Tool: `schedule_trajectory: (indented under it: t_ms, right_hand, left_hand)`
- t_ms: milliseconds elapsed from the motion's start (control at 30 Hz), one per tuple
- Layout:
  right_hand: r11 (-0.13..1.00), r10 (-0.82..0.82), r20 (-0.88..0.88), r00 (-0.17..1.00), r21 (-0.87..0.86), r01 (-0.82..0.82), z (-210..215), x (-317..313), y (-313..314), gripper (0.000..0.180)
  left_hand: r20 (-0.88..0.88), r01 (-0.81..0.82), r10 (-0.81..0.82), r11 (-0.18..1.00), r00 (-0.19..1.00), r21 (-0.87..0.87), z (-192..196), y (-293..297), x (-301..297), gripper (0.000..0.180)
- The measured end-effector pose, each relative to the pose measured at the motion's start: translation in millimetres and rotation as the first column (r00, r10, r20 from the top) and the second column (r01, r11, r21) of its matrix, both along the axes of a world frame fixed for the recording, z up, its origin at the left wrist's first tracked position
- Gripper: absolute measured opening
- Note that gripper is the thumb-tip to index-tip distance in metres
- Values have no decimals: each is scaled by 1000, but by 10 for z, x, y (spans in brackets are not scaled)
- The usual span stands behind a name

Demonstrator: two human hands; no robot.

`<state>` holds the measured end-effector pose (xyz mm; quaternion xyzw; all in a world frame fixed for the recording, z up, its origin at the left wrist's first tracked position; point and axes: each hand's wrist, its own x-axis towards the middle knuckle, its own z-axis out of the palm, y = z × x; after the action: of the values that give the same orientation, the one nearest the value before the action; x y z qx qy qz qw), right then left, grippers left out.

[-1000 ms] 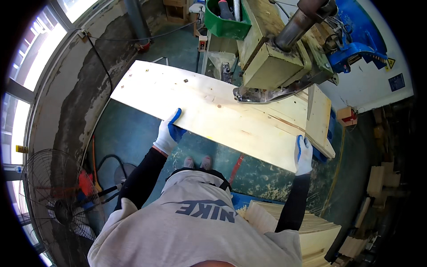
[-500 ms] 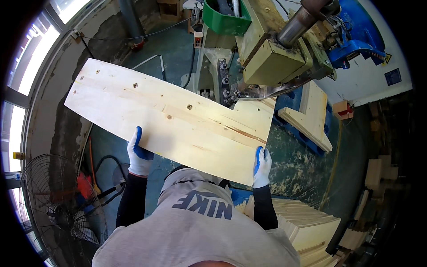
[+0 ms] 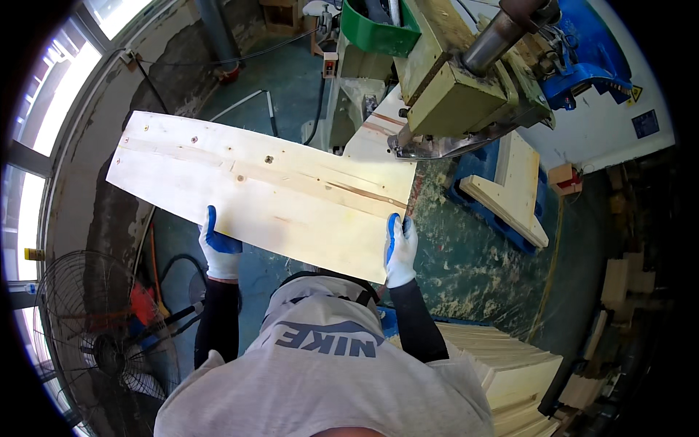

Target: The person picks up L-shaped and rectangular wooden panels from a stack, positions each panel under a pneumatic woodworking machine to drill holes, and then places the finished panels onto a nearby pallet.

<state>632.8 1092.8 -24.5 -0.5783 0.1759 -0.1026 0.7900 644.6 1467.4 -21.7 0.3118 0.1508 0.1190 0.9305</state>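
Note:
A large pale wooden panel (image 3: 255,193) with several dark knots spans the space in front of me. My left hand (image 3: 219,244), in a white glove with blue palm, grips its near edge, thumb on top. At the near right corner my right hand (image 3: 400,251), gloved alike, is closed on the panel's right end. The panel's far right part narrows and reaches beside the head of a greenish machine (image 3: 459,95), partly under its curved metal guard (image 3: 451,149). The fingers beneath the panel are hidden.
On the right, cut wooden pieces (image 3: 510,189) lie on a blue pallet (image 3: 466,197). A stack of boards (image 3: 520,379) stands near my right side. At lower left is a wire-caged fan (image 3: 109,349). A green bin (image 3: 378,29) is attached at the machine.
Both hands have moved the panel left and turned it slightly, its right end shifting left. Its narrow far right part now shows farther in beside the machine head.

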Motion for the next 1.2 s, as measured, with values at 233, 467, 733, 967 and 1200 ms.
schedule_trajectory:
  t_ms: [233, 467, 733, 967, 1200]
  right_hand:
    - [999, 1, -27, 1000, -44, -3, -17, -1, -49, 24]
    - [997, 1, -78, 997, 73, 5, -81, 40, -15, 33]
    - [996, -13, -28, 1000, 85, 16, -130, 26, -55, 31]
    - [999, -24, -30, 999, 44, 26, -94, 50, 80, 22]
    - [995, -72, -90, 993, -73, 65, 151, 67, 290, 22]
  left_hand:
    - [-55, -86, 100, 972, 993, 218, 47, -164, 90, 48]
    - [-108, -97, 117, 981, 987, 170, 57, -180, 202, 51]
    - [-87, 2, -12, 993, 996, -119, 124, -943, -242, 60]
    - [-125, -25, 25, 1000, 992, 7, 410, -1016, -8, 43]
    - [-144, -78, 85, 995, 986, 55, 302, -938, 219, 53]
